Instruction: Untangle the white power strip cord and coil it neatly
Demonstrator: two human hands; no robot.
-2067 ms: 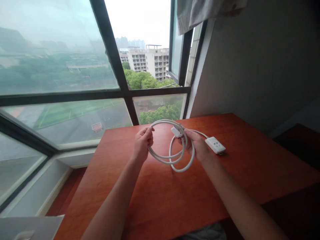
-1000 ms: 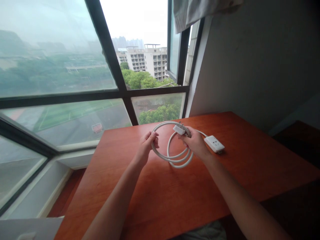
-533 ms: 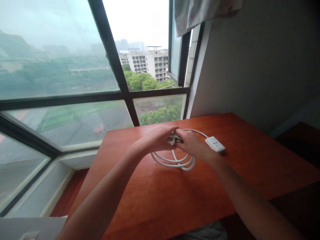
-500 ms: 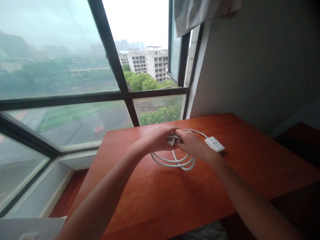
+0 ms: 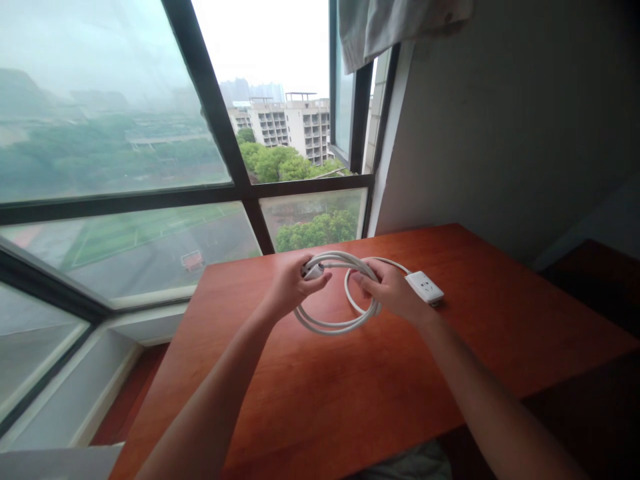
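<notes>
A white power cord [image 5: 334, 328] hangs in round loops between my hands, above the table. My left hand [image 5: 293, 285] is closed on the left side of the coil, with the cord's white plug [image 5: 315, 271] between thumb and fingers. On the coil's right side, my right hand [image 5: 393, 287] grips the loops, its thumb lying across them. From behind that hand a single stretch of cord runs to a white power strip [image 5: 425, 287], which lies on the table just right of my right wrist, sockets facing up.
The reddish-brown wooden table [image 5: 300, 393] reaches back to a dark-framed window [image 5: 200, 195]. A grey wall [image 5: 480, 147] rises behind its right side, and a light curtain [image 5: 385, 30] hangs at the top. Grey fabric [image 5: 410, 463] shows at the near edge.
My hands have moved apart from touching each other. The coil has opened into a wider round loop between them, and the plug now shows at my left hand. The view has shifted slightly.
</notes>
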